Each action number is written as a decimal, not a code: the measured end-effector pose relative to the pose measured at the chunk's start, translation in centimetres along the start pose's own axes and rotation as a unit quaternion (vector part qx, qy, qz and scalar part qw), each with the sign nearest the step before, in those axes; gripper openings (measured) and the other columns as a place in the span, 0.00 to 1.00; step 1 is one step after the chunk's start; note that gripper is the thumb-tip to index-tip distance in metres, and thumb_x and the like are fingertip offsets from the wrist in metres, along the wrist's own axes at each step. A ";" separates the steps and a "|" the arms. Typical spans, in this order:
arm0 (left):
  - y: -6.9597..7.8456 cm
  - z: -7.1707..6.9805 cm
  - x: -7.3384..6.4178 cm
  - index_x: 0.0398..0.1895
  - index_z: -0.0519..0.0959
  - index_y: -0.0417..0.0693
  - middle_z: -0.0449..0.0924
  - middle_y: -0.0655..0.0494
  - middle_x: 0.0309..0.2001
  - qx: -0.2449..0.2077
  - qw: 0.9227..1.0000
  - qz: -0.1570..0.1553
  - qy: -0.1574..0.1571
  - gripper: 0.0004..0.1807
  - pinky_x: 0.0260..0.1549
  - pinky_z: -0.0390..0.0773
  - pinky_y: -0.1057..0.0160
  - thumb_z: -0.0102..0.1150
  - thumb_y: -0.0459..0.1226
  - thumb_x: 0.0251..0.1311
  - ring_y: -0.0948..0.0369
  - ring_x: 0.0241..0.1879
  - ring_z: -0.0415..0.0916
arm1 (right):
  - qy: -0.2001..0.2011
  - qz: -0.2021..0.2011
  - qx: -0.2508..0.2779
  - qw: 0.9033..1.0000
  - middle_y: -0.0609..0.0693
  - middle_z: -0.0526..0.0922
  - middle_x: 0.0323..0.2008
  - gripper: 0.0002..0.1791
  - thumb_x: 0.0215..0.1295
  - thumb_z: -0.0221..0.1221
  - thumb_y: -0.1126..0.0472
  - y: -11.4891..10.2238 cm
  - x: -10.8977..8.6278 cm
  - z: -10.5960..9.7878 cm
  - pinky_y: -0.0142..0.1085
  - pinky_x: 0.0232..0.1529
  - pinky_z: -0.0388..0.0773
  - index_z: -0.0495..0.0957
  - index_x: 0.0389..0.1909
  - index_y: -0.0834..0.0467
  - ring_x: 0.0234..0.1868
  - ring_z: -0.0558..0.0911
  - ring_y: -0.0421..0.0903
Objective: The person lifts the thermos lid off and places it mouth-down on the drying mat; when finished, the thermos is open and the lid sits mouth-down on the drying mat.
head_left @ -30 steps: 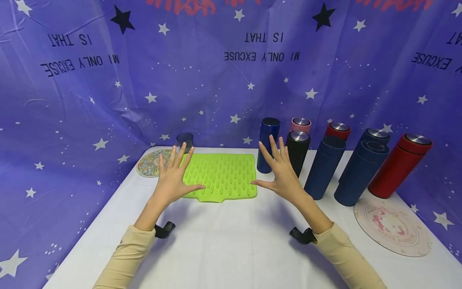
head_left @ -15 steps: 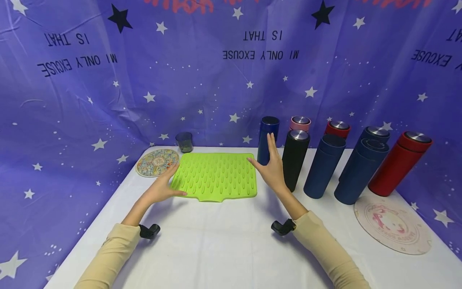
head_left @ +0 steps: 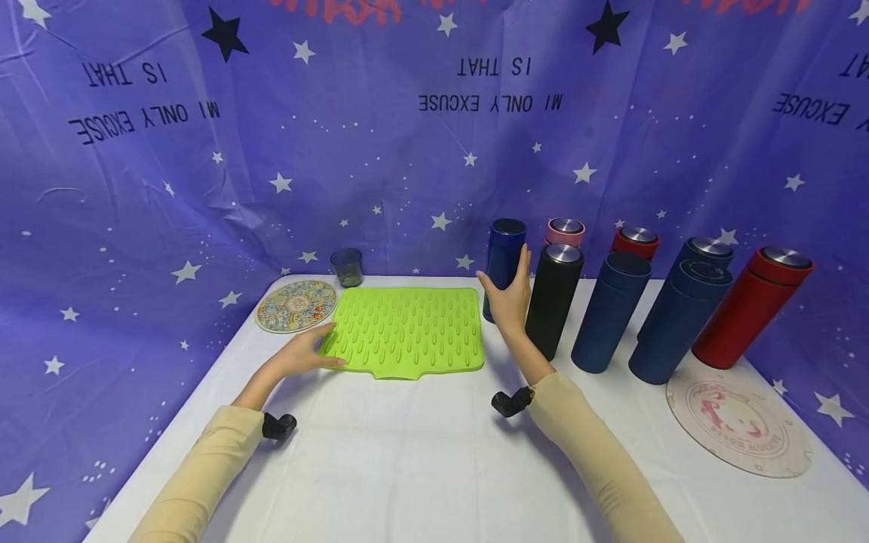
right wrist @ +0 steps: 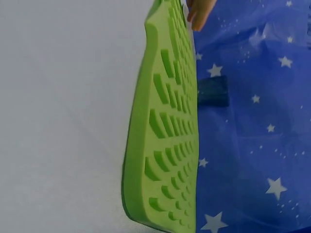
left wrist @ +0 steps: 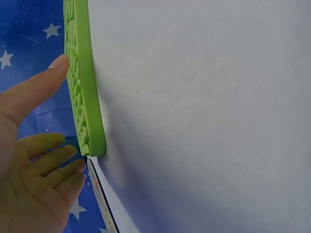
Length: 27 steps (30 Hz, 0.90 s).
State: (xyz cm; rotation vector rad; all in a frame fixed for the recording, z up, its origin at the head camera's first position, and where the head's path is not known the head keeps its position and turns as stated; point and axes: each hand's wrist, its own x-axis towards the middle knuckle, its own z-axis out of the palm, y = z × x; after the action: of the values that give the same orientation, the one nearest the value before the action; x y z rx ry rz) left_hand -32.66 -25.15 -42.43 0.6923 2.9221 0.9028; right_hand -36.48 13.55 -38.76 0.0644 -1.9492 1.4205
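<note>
My left hand (head_left: 304,353) is at the left edge of a bright green silicone mat (head_left: 410,332) with raised oval bumps. Its thumb and fingers are spread; in the left wrist view the thumb of that hand (left wrist: 34,170) overlaps the bumpy face of the mat (left wrist: 86,87). To the right of the mat, my right hand (head_left: 512,302) is raised with thumb and fingers apart, overlapping a dark blue thermos bottle (head_left: 502,260). A black thermos (head_left: 555,302) stands just to its right. The right wrist view shows the mat (right wrist: 163,141) but not the right hand.
Blue thermoses (head_left: 611,317) (head_left: 681,324), red ones (head_left: 750,313) (head_left: 637,243) and a pink one (head_left: 565,232) stand at the right. A pale round mat (head_left: 736,430) lies before them. At the left are a patterned round mat (head_left: 288,308) and a dark glass (head_left: 348,268). A starry cloth (head_left: 380,151) hangs behind.
Both hands have come down from above the green mat. The left moved left and nearer to its edge; the right, after moving nearer, shifted slightly. The mat has not moved.
</note>
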 end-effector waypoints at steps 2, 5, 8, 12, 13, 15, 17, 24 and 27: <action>-0.1 0.1 0.1 0.65 0.59 0.20 0.60 0.26 0.64 0.002 1.000 0.006 -0.005 0.46 0.65 0.56 0.39 0.71 0.43 0.52 0.34 0.65 0.56 | 0.020 0.004 0.006 1.000 0.54 0.54 0.74 0.52 0.58 0.68 0.53 0.3 0.3 0.4 0.43 0.71 0.53 0.47 0.76 0.52 0.72 0.57 0.49; -0.1 0.1 0.1 0.64 0.61 0.20 0.62 0.26 0.63 0.008 1.000 0.010 -0.011 0.44 0.64 0.58 0.39 0.70 0.42 0.53 0.33 0.64 0.58 | 0.053 0.005 0.022 0.998 0.54 0.61 0.71 0.49 0.58 0.68 0.58 0.6 0.6 0.9 0.43 0.69 0.58 0.50 0.75 0.53 0.68 0.63 0.50; -0.2 0.2 0.2 0.64 0.61 0.21 0.62 0.26 0.63 0.011 1.000 0.011 -0.015 0.44 0.63 0.59 0.39 0.70 0.42 0.54 0.34 0.64 0.58 | 0.081 0.006 0.030 0.996 0.54 0.64 0.69 0.47 0.57 0.68 0.62 0.8 0.9 1.4 0.42 0.69 0.58 0.54 0.74 0.54 0.68 0.64 0.50; -0.4 0.3 0.3 0.65 0.61 0.22 0.62 0.27 0.64 0.013 1.000 0.007 -0.018 0.45 0.64 0.59 0.40 0.70 0.43 0.54 0.34 0.64 0.58 | 0.109 0.003 0.022 0.994 0.54 0.67 0.67 0.45 0.56 0.69 0.63 1.3 1.4 1.8 0.44 0.68 0.59 0.57 0.73 0.55 0.66 0.67 0.52; -0.4 0.3 0.3 0.65 0.61 0.23 0.62 0.27 0.64 0.014 1.000 0.006 -0.019 0.45 0.64 0.59 0.40 0.70 0.44 0.54 0.34 0.64 0.58 | 0.112 0.004 0.017 0.994 0.54 0.67 0.68 0.45 0.55 0.69 0.63 1.4 1.5 1.9 0.44 0.68 0.59 0.57 0.73 0.56 0.66 0.67 0.52; -0.4 0.3 0.4 0.65 0.61 0.23 0.62 0.27 0.64 0.014 1.000 0.004 -0.020 0.45 0.64 0.59 0.40 0.70 0.44 0.54 0.34 0.64 0.58 | 0.116 0.005 0.009 0.993 0.54 0.66 0.68 0.46 0.55 0.69 0.64 1.8 1.7 2.0 0.44 0.68 0.60 0.56 0.73 0.57 0.65 0.67 0.53; -0.5 0.3 0.4 0.65 0.61 0.23 0.62 0.27 0.64 0.012 1.000 0.003 -0.022 0.45 0.64 0.59 0.40 0.70 0.44 0.54 0.34 0.64 0.58 | 0.116 0.008 -0.002 0.993 0.54 0.66 0.68 0.46 0.55 0.69 0.64 2.2 1.8 2.2 0.44 0.68 0.60 0.55 0.73 0.57 0.65 0.67 0.54; -0.3 0.3 0.4 0.66 0.61 0.24 0.62 0.27 0.64 0.013 1.000 0.002 -0.024 0.45 0.64 0.58 0.39 0.70 0.44 0.54 0.34 0.65 0.57 | 0.113 -0.002 -0.016 0.993 0.58 0.67 0.66 0.46 0.55 0.69 0.66 2.7 2.0 2.4 0.45 0.67 0.61 0.56 0.72 0.59 0.65 0.68 0.56; -0.2 0.2 0.3 0.66 0.61 0.25 0.61 0.28 0.65 0.012 1.000 -0.001 -0.025 0.44 0.64 0.58 0.39 0.69 0.44 0.54 0.34 0.65 0.57 | 0.116 -0.009 -0.019 0.993 0.58 0.69 0.65 0.45 0.54 0.70 0.65 2.7 1.8 2.4 0.46 0.66 0.62 0.58 0.71 0.59 0.63 0.69 0.56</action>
State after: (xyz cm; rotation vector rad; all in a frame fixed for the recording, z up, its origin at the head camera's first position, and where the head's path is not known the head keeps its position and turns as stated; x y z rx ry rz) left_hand -32.96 -25.06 -42.69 0.7041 2.8936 0.8383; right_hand -40.21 13.21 -40.26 -0.0965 -1.7802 1.3159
